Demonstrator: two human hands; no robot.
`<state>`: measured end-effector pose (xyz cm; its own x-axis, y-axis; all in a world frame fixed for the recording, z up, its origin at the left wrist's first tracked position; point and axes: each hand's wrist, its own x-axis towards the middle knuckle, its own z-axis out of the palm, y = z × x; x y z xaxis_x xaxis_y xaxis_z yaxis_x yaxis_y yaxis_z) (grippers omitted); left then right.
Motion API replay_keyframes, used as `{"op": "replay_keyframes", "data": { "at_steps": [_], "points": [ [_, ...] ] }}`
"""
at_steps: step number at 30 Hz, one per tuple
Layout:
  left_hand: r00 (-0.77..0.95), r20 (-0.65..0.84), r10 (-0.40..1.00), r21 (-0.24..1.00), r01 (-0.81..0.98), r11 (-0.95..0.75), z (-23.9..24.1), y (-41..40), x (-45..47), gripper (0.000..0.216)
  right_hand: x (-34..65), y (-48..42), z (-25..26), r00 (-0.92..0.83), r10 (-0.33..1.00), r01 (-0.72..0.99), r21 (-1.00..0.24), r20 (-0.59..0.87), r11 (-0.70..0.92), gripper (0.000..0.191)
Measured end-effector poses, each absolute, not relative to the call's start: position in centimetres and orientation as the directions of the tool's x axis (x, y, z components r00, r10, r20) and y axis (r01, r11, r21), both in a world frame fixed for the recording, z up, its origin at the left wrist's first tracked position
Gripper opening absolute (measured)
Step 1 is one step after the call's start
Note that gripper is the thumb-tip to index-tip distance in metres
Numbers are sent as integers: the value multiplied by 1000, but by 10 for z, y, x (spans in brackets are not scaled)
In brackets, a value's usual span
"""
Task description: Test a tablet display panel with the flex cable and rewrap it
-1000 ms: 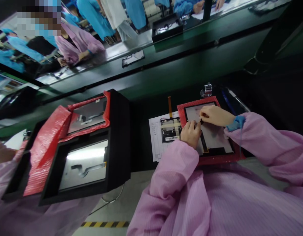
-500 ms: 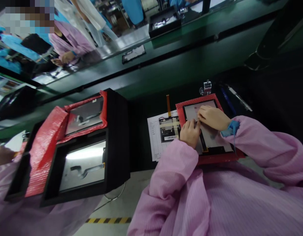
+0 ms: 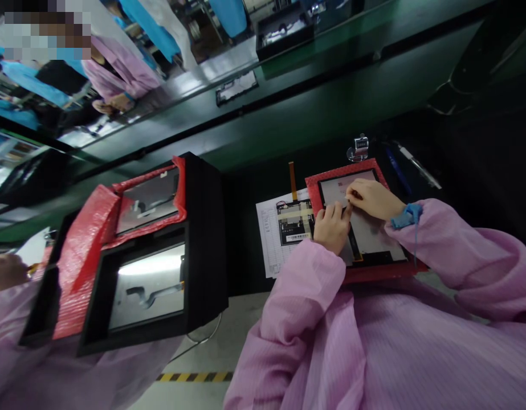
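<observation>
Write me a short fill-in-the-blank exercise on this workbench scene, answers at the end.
1. The right hand has a ____ band at its wrist.
2. The bubble wrap under the grey panel is ____.
3. The hand nearer the printed paper is the ____ one.

Missing words: blue; red; left.

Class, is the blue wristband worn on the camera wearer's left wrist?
No, the blue wristband sits between the right hand and its pink sleeve.

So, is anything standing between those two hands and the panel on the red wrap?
Nothing visible: the left hand and right hand are at the panel, and the red bubble wrap lies beneath it. Anything tiny under the hands can't be made out.
</observation>
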<state>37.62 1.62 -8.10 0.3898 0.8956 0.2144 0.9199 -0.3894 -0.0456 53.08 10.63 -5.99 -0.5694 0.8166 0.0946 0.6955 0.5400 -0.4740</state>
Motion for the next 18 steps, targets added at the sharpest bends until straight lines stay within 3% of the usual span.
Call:
{"op": "replay_keyframes", "data": {
  "at_steps": [8, 18],
  "points": [
    [373, 146, 916, -45, 928, -370, -74, 14, 378, 45, 535, 106, -71, -514, 824, 648, -521, 239, 555, 17],
    [367, 128, 921, -13, 930, -369, -72, 14, 379, 44, 537, 104, -72, -439, 853, 656, -548, 283, 519, 14]
  ]
}}
